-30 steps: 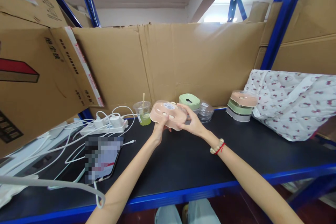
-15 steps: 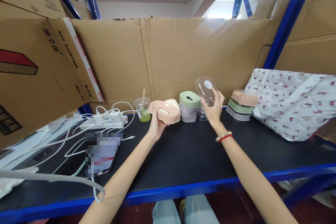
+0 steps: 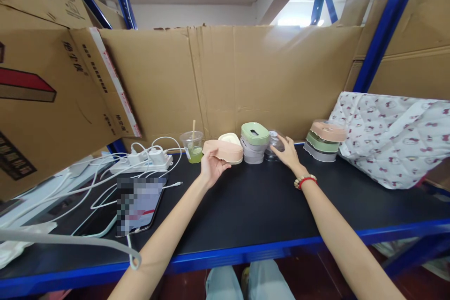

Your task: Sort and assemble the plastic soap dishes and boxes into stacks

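Note:
My left hand (image 3: 211, 168) is closed around a peach-coloured oval plastic piece (image 3: 227, 151), tilted with its side toward me. Just behind it is a cream-coloured piece (image 3: 230, 138), partly hidden. To the right stands a stack of grey pieces (image 3: 253, 153) topped by a green one (image 3: 255, 133) with a slot. Beside that stack, my right hand (image 3: 290, 154) has its thumb and fingers around the right side of a clear plastic lid (image 3: 275, 137). The lid is low over other clear lids (image 3: 271, 154), and its exact contact with them is hard to see.
Peach, green and grey pieces are stacked (image 3: 323, 143) at the right, near a patterned quilted bag (image 3: 393, 140). A cup of green drink (image 3: 193, 150), a power strip (image 3: 144, 164), cables and a phone (image 3: 144, 206) lie left. Cardboard (image 3: 225, 79) walls the back.
My right hand has lowered the clear lid from the air to the clear stack. My left hand has tipped the peach piece, so its slotted top no longer shows.

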`<move>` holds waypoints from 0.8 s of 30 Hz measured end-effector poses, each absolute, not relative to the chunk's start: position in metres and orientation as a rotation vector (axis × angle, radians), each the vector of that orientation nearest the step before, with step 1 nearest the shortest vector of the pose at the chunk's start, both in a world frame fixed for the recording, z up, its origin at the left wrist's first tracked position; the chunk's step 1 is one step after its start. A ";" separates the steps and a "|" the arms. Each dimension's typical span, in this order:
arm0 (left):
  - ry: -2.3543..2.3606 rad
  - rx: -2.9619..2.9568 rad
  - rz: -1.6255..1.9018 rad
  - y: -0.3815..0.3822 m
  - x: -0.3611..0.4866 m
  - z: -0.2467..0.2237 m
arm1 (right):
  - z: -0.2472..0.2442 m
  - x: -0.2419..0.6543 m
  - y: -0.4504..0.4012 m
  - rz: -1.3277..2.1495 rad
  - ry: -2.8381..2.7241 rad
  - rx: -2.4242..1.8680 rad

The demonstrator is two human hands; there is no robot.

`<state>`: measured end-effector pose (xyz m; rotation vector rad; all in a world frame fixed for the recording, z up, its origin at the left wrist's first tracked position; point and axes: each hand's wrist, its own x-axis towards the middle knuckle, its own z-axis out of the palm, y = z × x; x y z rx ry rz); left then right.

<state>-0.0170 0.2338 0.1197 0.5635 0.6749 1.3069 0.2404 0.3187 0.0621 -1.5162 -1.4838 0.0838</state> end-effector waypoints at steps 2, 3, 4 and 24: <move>0.670 0.609 1.309 0.235 -0.017 0.118 | 0.064 0.239 0.318 0.022 -1.459 -1.491; 0.668 0.637 1.307 0.236 -0.017 0.117 | 0.068 0.237 0.316 -0.047 -1.443 -1.453; 0.667 0.665 1.303 0.237 -0.017 0.116 | 0.073 0.233 0.312 -0.130 -1.432 -1.398; 0.720 0.957 1.397 0.238 -0.020 0.096 | 0.068 0.113 0.254 0.475 -1.780 -0.847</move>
